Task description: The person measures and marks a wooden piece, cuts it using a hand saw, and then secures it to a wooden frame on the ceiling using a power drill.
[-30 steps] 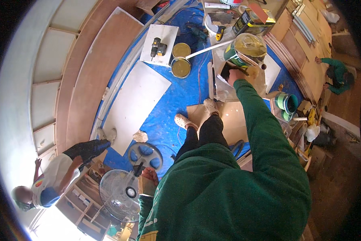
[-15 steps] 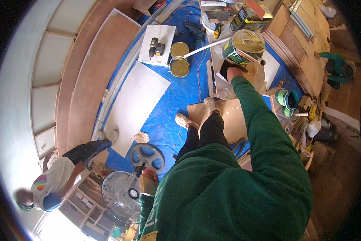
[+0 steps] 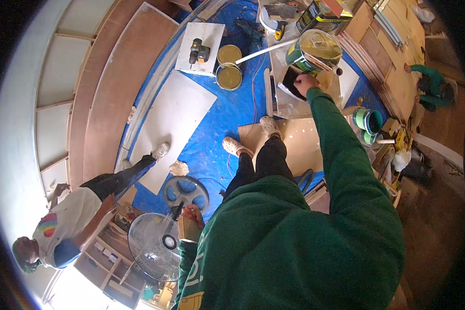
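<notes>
My right hand point(image 3: 306, 82), its fingers closed together, pinches the edge of a dark sheet with a pale rim point(image 3: 291, 80) on a low work surface point(image 3: 294, 106). What the sheet is made of I cannot make out. Just beyond it stands a large green tub point(image 3: 320, 46) with yellowish contents and sticks across its rim. Low on the left, near my body, my left hand point(image 3: 192, 213) is closed around a light wooden block point(image 3: 189, 229). A pedestal fan point(image 3: 155, 245) stands close beside that hand, its round base point(image 3: 187, 195) on the floor.
Blue tarp point(image 3: 206, 134) covers the floor, with a white panel point(image 3: 173, 124) on it. A drill point(image 3: 199, 50) lies on a white board near two round tins point(image 3: 229, 76). One person point(image 3: 69, 222) walks at left; another point(image 3: 434, 85) works at far right. Teal paint cans point(image 3: 368, 121) stand right.
My right hand has shifted slightly up and right beside the dark sheet, uncovering more of it. The person at left has stepped forward onto the white panel. My left hand still holds the block.
</notes>
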A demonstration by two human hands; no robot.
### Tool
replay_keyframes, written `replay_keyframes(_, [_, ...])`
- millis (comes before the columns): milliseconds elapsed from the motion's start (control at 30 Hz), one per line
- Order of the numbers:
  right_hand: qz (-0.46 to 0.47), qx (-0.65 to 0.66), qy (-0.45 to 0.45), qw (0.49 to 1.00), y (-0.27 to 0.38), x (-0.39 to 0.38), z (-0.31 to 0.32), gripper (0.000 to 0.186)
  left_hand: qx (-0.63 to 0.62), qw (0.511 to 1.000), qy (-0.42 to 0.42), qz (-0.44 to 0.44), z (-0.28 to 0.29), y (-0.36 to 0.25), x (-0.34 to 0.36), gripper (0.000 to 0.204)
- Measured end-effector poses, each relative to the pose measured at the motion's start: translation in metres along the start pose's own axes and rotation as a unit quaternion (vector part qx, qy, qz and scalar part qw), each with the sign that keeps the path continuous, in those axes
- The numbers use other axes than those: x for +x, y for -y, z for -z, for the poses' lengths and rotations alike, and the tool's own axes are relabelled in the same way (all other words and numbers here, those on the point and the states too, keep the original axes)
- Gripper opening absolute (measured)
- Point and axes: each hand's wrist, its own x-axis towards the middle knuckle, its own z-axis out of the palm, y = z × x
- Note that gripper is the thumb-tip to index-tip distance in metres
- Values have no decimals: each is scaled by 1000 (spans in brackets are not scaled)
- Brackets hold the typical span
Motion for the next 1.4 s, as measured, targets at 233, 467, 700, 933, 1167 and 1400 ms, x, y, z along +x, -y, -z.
replay_keyframes(233, [-189,487,68,850,-40,-16,13,25,147,988,10,-40,-19,-12,5,53])
replay_keyframes(467, [-179,616,102,760,-33,-44,37,21,225,972,-13,-66,-29,-16,8,52])
replay_keyframes(700, [-105,854,104,498,-27,-56,37,20,125,992,7,-22,-29,-15,10,49])
replay_keyframes(933, [-58,905,64,417,42,-86,72,44,10,999,42,-3,-30,-23,15,49])
replay_keyframes(1167, [-15,910,106,401,81,-108,117,56,-23,985,171,-12,-40,-39,20,47])
replay_keyframes(1400, [-19,903,92,418,110,-131,132,44,-28,958,278,-57,-86,-56,16,39])
